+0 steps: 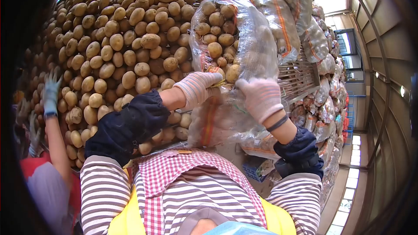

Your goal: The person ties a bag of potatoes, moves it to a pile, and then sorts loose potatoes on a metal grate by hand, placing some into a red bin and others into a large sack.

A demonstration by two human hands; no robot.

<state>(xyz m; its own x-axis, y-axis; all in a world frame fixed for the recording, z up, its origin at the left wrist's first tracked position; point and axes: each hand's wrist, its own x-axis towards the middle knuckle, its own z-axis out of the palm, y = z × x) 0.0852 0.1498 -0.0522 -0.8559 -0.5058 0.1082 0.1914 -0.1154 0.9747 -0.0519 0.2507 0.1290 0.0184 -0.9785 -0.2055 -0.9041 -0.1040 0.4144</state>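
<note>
A see-through plastic sack of potatoes [257, 39] lies on its side in front of me, with potatoes showing through or at its left part. My left hand [198, 88], in a pink-and-grey striped glove, is closed at the near end of this sack, beside yellow strings [225, 82]. My right hand [263, 99], gloved alike, pinches the sack's plastic a little to the right. Exactly what lies between the fingers is partly hidden. Below both hands is more clear sacking with an orange stripe [210, 122], close against my checked apron [174, 165].
Loose potatoes [116, 42] cover the sorting surface to the left. More filled sacks [278, 17] rest on the slatted metal rack [300, 78], with a stack of sacks [324, 122] behind at right. Another person's gloved hand [52, 91] reaches over the potatoes at far left.
</note>
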